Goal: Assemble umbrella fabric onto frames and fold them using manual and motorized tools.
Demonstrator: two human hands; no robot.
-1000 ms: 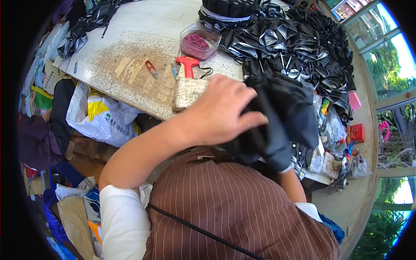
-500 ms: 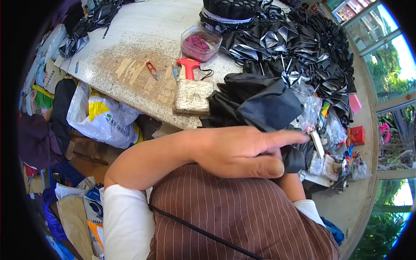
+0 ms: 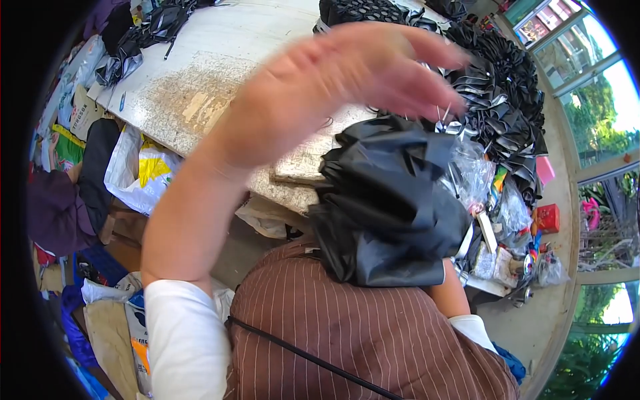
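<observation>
My left hand (image 3: 347, 73) is raised over the table, blurred by motion, its outstretched fingers apart and nothing in them. Below it, a folded black umbrella (image 3: 393, 200) with loose, pleated cloth hangs between the table edge and my apron. My right forearm (image 3: 448, 293) reaches up behind the umbrella's lower right side; that hand's fingers are hidden by the cloth, but the umbrella is held up on that side. Beside the umbrella, part of a worn whitish block (image 3: 300, 167) shows at the table edge.
Many black folded umbrellas (image 3: 493, 100) are heaped at the far right of the table (image 3: 220, 40). Clear plastic bags (image 3: 470, 173) and a red box (image 3: 548, 219) lie on the right. White sacks (image 3: 127, 163) stand below the table's left edge. Windows line the right side.
My left hand has swung up and away from in front of the umbrella, its fingers spreading. The umbrella has come lower and nearer to my apron, its cloth turned and spread out.
</observation>
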